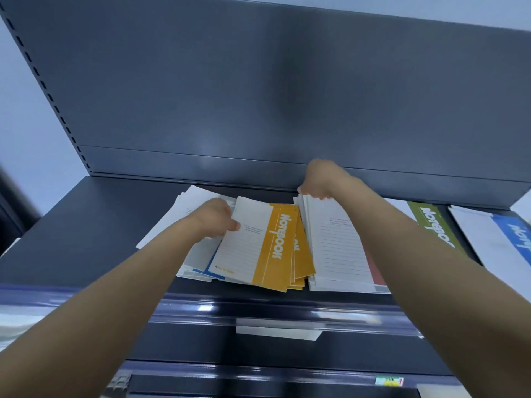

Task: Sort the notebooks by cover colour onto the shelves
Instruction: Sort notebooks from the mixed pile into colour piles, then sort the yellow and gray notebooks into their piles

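Lying flat on top of a fanned yellow pile, mid-shelf, straight ahead of both arms: yellow notebook (pixel 253 245). Long axis running near-to-far, far end leaning a little right, yellow band down the right side, lined white part on the left. Pinched at its far-left corner by left hand (pixel 214 218), thumb on top, fingers curled at the edge. Nearer hand for this one: left, in contact.

Just right of it, touching or slightly overlapped: white stack (pixel 339 248) with a red strip down its right edge, same near-to-far lie. Gripped at the far edge by right hand (pixel 319 182), fingers curled over the top; probably several notebooks at once, count unclear through blur.

Under and left of the yellow pile: mixed pile (pixel 198 265), some blue showing. Further right, well apart from the left hand: green notebook (pixel 434 225), then blue notebook (pixel 514 239). All on dark shelf (pixel 86 225).

Judged next: lifting the yellow one clear, drawing it back along its long axis.
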Demonstrator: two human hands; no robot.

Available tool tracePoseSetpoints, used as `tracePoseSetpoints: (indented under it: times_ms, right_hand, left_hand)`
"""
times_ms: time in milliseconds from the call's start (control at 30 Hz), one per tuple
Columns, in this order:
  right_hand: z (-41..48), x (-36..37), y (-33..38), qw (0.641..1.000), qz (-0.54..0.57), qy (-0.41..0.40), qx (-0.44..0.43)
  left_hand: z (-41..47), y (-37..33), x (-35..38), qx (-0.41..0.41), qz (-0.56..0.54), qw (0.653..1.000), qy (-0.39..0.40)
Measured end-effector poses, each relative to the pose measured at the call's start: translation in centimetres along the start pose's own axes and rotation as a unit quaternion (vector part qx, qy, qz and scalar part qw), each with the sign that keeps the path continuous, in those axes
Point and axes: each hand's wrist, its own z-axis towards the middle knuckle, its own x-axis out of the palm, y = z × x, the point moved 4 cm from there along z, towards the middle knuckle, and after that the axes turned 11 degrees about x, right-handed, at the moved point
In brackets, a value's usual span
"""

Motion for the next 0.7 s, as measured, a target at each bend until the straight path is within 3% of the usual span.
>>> tracePoseSetpoints:
  times_ms: [167,333,500,700]
  right_hand:
    - [-2.4,-3.1,2.4,0.991,-0.06,-0.071,-0.091]
    - [-5.8,-6.6,5.8,0.97,-0.105,-0.152,-0.16]
    - [-9.7,-8.9,10.0,0.934,-0.098,-0.227,-0.258]
    - [-14.9,-9.3,15.1,0.87,-0.069,-0.286,-0.396]
  left_hand:
    - [-0.3,-1.4,-2.7,0.052,0.09,0.991,-0.079]
    - [-2.4,-4.7,-6.7,0.106,0.215,0.95,-0.198]
    - [-6.9,-7.2,-10.9,0.093,0.417,0.844,-0.326]
    - [-15.6,-6.4,-13.7,0.02,0.527,0.744,-0.411]
